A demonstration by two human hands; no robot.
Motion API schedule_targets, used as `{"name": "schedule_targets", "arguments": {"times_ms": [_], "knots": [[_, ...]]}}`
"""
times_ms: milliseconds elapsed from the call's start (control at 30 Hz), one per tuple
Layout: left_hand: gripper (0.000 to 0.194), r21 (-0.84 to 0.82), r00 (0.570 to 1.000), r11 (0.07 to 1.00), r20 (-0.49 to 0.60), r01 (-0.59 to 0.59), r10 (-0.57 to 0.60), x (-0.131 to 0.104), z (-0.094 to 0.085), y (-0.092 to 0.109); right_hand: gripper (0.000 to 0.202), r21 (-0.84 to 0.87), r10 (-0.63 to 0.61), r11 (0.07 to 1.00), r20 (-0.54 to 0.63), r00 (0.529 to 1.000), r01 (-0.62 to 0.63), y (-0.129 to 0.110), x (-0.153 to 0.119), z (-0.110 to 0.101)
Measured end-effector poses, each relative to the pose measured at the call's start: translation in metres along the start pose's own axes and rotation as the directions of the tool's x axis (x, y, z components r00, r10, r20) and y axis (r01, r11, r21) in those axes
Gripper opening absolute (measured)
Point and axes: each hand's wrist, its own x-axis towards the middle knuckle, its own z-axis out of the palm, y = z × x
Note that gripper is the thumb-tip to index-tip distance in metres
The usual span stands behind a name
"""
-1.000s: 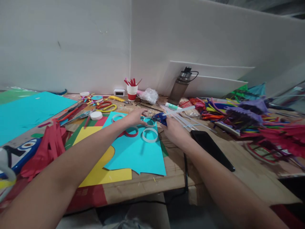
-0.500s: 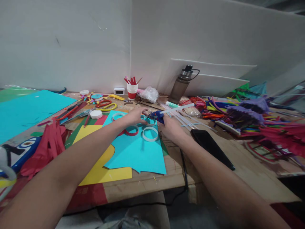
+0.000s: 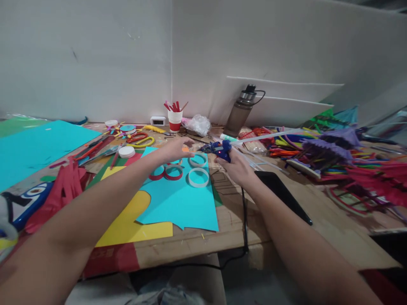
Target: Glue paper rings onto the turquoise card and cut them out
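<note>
My right hand (image 3: 237,165) is wrapped round a blue glue gun (image 3: 219,149), whose nozzle points left; a long clear glue stick (image 3: 270,136) sticks out behind it. My left hand (image 3: 178,151) is over the far part of a cyan sheet (image 3: 187,207), with something small and orange (image 3: 185,149) at its fingertips. Under and near that hand, red-and-white rings (image 3: 173,172) stand on the sheet. A white ring (image 3: 199,177) and another pale ring (image 3: 197,159) stand to their right.
A black phone (image 3: 286,197) lies right of my right hand, near the gun's black cord (image 3: 244,220). Behind stand a paper cup (image 3: 175,120) and a tilted bottle (image 3: 240,112). Scissors (image 3: 144,142) and a white lid (image 3: 126,152) lie left; colourful pipe cleaners (image 3: 286,144) are piled right.
My right hand has drawn the glue gun to the right, away from the rings. My left hand has shifted slightly left, and an orange piece now shows at its fingers.
</note>
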Motion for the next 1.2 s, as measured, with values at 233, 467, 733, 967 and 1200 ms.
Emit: {"name": "schedule_targets", "arguments": {"times_ms": [233, 467, 733, 967, 1200], "knots": [[0.030, 0.031, 0.997, 0.997, -0.001, -0.073, 0.073, -0.033, 0.003, 0.008, 0.027, 0.017, -0.006, 1.000, -0.053, 0.999, 0.007, -0.004, -0.002, -0.014], [0.039, 0.133, 0.998, 0.991, -0.063, 0.012, -0.004, -0.045, -0.016, -0.013, 0.020, 0.212, 0.110, 0.970, 0.040, 0.993, -0.116, -0.022, -0.009, -0.025], [0.053, 0.227, 0.982, 0.972, 0.164, 0.054, -0.093, -0.018, -0.032, -0.056, 0.016, 0.492, 0.080, 0.852, 0.214, 0.974, -0.178, -0.023, -0.012, -0.031], [0.050, 0.280, 0.965, 0.960, 0.245, 0.024, -0.096, -0.024, -0.025, -0.058, 0.020, 0.460, 0.072, 0.870, 0.239, 0.968, -0.178, -0.025, -0.012, -0.030], [0.053, 0.385, 0.964, 0.918, 0.199, 0.090, -0.178, -0.036, -0.041, -0.057, 0.020, 0.468, 0.037, 0.868, 0.273, 0.961, -0.166, -0.029, -0.014, -0.032]]}}
